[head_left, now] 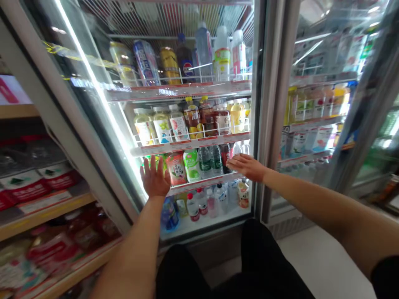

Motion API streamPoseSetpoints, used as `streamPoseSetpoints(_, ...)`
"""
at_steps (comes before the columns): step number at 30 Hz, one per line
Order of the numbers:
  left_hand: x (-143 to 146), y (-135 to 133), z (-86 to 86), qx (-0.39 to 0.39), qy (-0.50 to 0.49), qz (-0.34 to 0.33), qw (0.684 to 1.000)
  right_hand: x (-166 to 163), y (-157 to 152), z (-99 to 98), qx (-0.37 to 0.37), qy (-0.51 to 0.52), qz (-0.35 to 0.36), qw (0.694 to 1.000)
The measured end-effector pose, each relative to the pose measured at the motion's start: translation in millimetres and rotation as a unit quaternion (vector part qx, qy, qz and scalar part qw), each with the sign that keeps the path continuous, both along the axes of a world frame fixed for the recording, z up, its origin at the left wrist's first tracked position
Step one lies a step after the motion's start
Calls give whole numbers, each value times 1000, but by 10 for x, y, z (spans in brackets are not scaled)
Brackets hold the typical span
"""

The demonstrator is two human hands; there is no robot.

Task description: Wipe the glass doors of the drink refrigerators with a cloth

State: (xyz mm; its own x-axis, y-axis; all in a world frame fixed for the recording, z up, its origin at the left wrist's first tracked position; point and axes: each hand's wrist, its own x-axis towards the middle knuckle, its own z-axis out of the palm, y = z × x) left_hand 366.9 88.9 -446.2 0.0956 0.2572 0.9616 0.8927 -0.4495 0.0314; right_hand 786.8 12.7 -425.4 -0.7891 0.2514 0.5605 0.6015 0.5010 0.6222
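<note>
Both arms stretch forward to a lit drinks fridge. My left hand is raised with its fingers spread and holds nothing, before the left part of the third shelf. Close to it are a pink-red drink pack and a green-and-white drink pack. My right hand reaches in from the right, palm down, fingers extended and nothing in them. Nearest to it are dark green-labelled clear bottles. Whether either hand touches glass or goods I cannot tell.
Upper shelves hold cans and bottled teas. Small red-capped bottles stand at the bottom. A metal door frame divides off another fridge on the right. On the left, wooden-edged shelves carry packaged bottles. My knees are below the fridge.
</note>
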Motion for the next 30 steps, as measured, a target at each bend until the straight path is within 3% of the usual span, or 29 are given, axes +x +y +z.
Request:
streamPoseSetpoints(4, -12, 10, -22, 24, 6, 3, 1000, -286, 41, -367, 12, -30, 32, 999)
streamPoseSetpoints(8, -25, 19, -31, 46, 18, 5, 999, -560, 89, -453, 11, -50, 59, 997)
streamPoseSetpoints(10, -29, 22, -30, 43, 15, 2, 999, -649, 105, -357, 1, -51, 65, 997)
streamPoseSetpoints(13, -28, 14, -26, 42, 12, -5, 999, -718, 119, -58, -14, -12, 54, 998)
streamPoseSetpoints(17, -19, -7, -23, 39, 18, -5, 999, -726, 138, 456, 10, 107, -1, 994)
streamPoseSetpoints(20, -17, 3, -26, 25, 4, -18, 1000, -709, 148, 672, 34, 193, -22, 980)
streamPoseSetpoints(22, -20, 21, -33, 15, -5, -24, 1000, -711, 141, 648, 30, 190, -15, 981)
streamPoseSetpoints(27, -28, 32, -43, 30, 8, -5, 1000, -800, 118, 271, -21, 33, 34, 999)
streamPoseSetpoints(30, -26, 15, -37, 30, 12, 3, 999, -883, 125, 184, -32, 11, 38, 999)
